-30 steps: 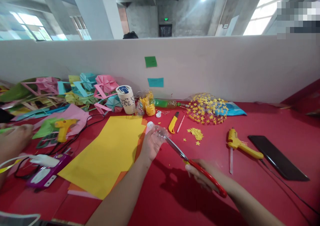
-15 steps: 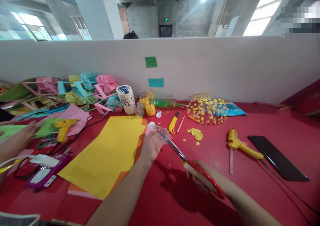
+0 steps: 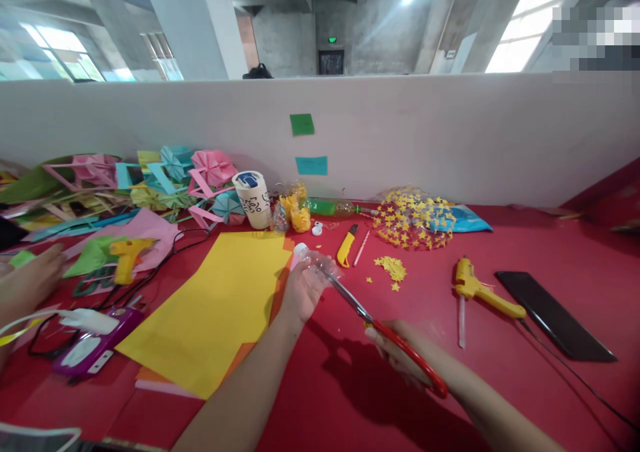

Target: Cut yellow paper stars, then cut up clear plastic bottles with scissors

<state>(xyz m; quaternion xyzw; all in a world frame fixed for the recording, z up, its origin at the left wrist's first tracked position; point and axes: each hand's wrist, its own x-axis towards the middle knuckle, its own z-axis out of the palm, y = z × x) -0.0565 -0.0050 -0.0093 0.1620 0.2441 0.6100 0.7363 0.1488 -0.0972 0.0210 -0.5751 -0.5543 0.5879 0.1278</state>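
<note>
My left hand (image 3: 305, 289) is closed around a clear plastic bottle top (image 3: 320, 263) with a white cap, held above the red table. In my right hand (image 3: 397, 349) is a pair of scissors (image 3: 360, 309) with red handles. Its blades reach up and left to the clear plastic, close to my left fingers; whether they are cutting into it I cannot tell. Beyond the hands lie a yellow utility knife (image 3: 347, 247), a striped pink stick (image 3: 361, 248) and a heap of small yellow stars (image 3: 391, 267).
Left of my hands are yellow paper sheets (image 3: 215, 292), a purple power strip (image 3: 97, 345) and a yellow glue gun (image 3: 129, 255). Another person's hand (image 3: 33, 279) works at far left. Rightward lie a second glue gun (image 3: 485, 292) with its cord and a black phone-like slab (image 3: 555, 315).
The scissors and my right hand have shifted very slightly left. At far left, the other person's hand has drawn back toward the edge with the green paper.
</note>
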